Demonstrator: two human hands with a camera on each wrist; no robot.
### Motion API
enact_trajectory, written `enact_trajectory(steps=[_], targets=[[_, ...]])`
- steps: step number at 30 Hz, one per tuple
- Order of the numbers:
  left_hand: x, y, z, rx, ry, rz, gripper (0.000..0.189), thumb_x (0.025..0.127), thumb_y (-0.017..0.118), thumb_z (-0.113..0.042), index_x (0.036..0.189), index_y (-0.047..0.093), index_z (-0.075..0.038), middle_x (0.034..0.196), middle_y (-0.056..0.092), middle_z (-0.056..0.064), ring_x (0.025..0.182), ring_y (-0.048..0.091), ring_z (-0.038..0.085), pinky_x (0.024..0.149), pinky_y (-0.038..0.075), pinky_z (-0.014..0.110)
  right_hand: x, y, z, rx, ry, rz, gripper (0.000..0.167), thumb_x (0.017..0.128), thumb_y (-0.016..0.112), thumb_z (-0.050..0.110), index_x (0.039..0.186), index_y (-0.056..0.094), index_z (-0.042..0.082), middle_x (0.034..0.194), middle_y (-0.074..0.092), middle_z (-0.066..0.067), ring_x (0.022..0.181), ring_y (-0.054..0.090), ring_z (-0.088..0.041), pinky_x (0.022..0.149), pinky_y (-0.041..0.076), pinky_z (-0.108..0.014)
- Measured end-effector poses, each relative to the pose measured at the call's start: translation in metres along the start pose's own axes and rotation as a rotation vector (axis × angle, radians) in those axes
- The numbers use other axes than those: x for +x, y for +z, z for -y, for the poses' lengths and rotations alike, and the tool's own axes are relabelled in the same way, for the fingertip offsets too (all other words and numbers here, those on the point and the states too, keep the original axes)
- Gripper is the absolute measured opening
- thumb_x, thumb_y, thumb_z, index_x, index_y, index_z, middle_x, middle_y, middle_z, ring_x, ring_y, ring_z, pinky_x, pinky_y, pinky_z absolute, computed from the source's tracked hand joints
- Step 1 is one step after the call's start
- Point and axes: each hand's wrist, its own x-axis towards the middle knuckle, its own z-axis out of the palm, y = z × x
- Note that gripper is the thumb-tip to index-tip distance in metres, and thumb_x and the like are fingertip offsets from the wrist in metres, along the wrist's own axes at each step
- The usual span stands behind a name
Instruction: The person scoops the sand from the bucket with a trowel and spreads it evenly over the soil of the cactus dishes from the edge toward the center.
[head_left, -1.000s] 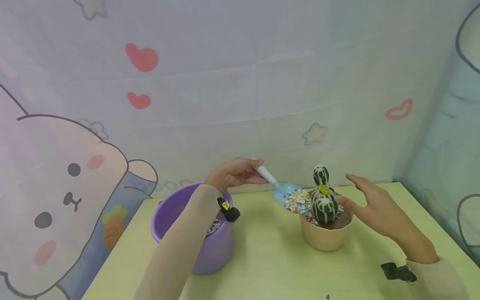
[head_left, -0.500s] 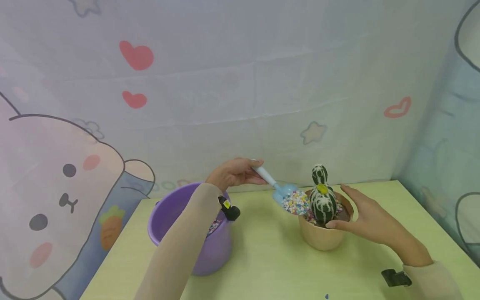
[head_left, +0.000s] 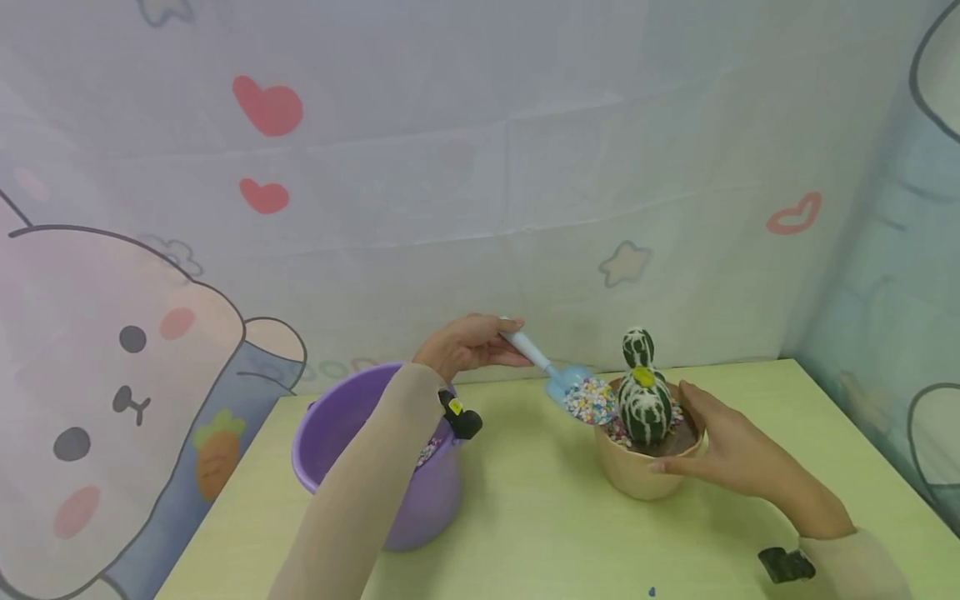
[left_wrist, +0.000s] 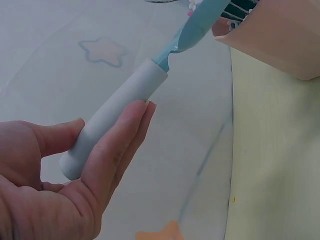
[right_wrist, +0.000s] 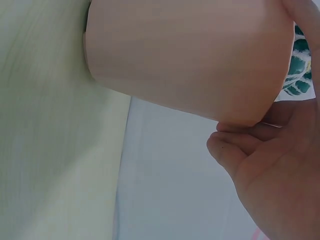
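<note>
Within the left grip [head_left: 468,343] lies the shovel handle [left_wrist: 111,114]; scoop [left_wrist: 201,25] beyond it.

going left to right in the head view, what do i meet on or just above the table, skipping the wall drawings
bucket, left hand, scoop, pot, right hand

Passable low across the green tabletop [head_left: 540,517], between the purple bucket [head_left: 433,508] and the beige pot [head_left: 637,477], on the near side of the blue shovel [head_left: 557,379] held over that gap by the left hand [head_left: 471,343]. Barred by a cloth backdrop [head_left: 487,208] behind, a sleeved forearm [head_left: 360,475] across the bucket, and the right hand [head_left: 735,446] gripping the pot.
</note>
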Motion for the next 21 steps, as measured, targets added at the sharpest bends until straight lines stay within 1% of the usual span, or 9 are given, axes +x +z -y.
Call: enact_trajectory(steps=[3, 8, 10, 13, 15, 17, 20, 21], targets=[[0.0, 0.001, 0.0, -0.003, -0.001, -0.009, 0.048, 0.109, 0.059, -0.017, 0.15, 0.048, 0.006, 0.123, 0.07, 0.033, 0.131, 0.063, 0.047, 0.08, 0.071, 0.036, 0.0, 0.001, 0.001, -0.021, 0.002, -0.005, 0.12, 0.079, 0.089, 0.056, 0.159, 0.029, -0.011, 0.157, 0.044, -0.034, 0.144, 0.044, -0.057, 0.111, 0.045, -0.077], [-0.001, 0.002, 0.001, 0.005, -0.003, -0.015, 0.048, 0.109, 0.06, -0.017, 0.15, 0.049, 0.006, 0.12, 0.071, 0.032, 0.13, 0.064, 0.046, 0.079, 0.071, 0.035, -0.002, 0.005, 0.005, -0.036, -0.008, -0.032, 0.111, 0.082, 0.087, 0.056, 0.158, 0.035, -0.005, 0.152, 0.052, -0.027, 0.141, 0.05, -0.052, 0.11, 0.049, -0.073], [-0.001, 0.002, 0.0, 0.012, 0.001, -0.014, 0.048, 0.109, 0.06, -0.016, 0.15, 0.049, 0.006, 0.121, 0.071, 0.032, 0.13, 0.064, 0.046, 0.079, 0.071, 0.035, -0.003, 0.006, 0.009, -0.04, 0.007, -0.04, 0.109, 0.083, 0.086, 0.058, 0.159, 0.036, -0.003, 0.151, 0.053, -0.025, 0.138, 0.053, -0.051, 0.107, 0.052, -0.071], [-0.001, 0.002, 0.0, 0.019, 0.005, -0.016, 0.048, 0.109, 0.059, -0.016, 0.15, 0.049, 0.007, 0.126, 0.069, 0.033, 0.131, 0.063, 0.046, 0.079, 0.071, 0.035, -0.003, 0.008, 0.017, -0.058, 0.053, -0.041, 0.111, 0.083, 0.083, 0.062, 0.16, 0.034, -0.001, 0.151, 0.051, -0.026, 0.134, 0.058, -0.051, 0.101, 0.056, -0.07], [-0.001, 0.002, 0.0, 0.02, 0.005, -0.018, 0.048, 0.109, 0.059, -0.016, 0.15, 0.048, 0.007, 0.129, 0.067, 0.034, 0.131, 0.063, 0.046, 0.08, 0.071, 0.035, -0.003, 0.01, 0.022, -0.09, 0.092, -0.033, 0.116, 0.083, 0.081, 0.067, 0.161, 0.031, -0.003, 0.155, 0.046, -0.03, 0.133, 0.057, -0.055, 0.097, 0.057, -0.07], [-0.001, 0.002, 0.0, 0.021, 0.007, -0.027, 0.048, 0.109, 0.059, -0.016, 0.149, 0.048, 0.008, 0.13, 0.067, 0.035, 0.13, 0.063, 0.046, 0.079, 0.071, 0.035, -0.003, 0.013, 0.025, -0.116, 0.116, -0.035, 0.119, 0.083, 0.079, 0.07, 0.161, 0.029, -0.003, 0.156, 0.044, -0.031, 0.132, 0.057, -0.056, 0.092, 0.06, -0.069], [-0.001, 0.002, 0.001, 0.022, 0.005, -0.038, 0.048, 0.109, 0.06, -0.015, 0.148, 0.049, 0.008, 0.122, 0.07, 0.033, 0.129, 0.064, 0.046, 0.08, 0.071, 0.036, -0.003, 0.018, 0.03, -0.159, 0.144, -0.047, 0.122, 0.083, 0.075, 0.074, 0.161, 0.027, -0.005, 0.155, 0.043, -0.033, 0.13, 0.058, -0.056, 0.084, 0.062, -0.066], [-0.001, 0.002, 0.002, 0.022, 0.004, -0.042, 0.048, 0.108, 0.06, -0.015, 0.148, 0.049, 0.008, 0.119, 0.071, 0.032, 0.129, 0.064, 0.046, 0.08, 0.071, 0.036, -0.003, 0.02, 0.032, -0.167, 0.151, -0.052, 0.122, 0.083, 0.075, 0.075, 0.161, 0.027, -0.006, 0.153, 0.044, -0.033, 0.126, 0.061, -0.054, 0.08, 0.063, -0.063]])
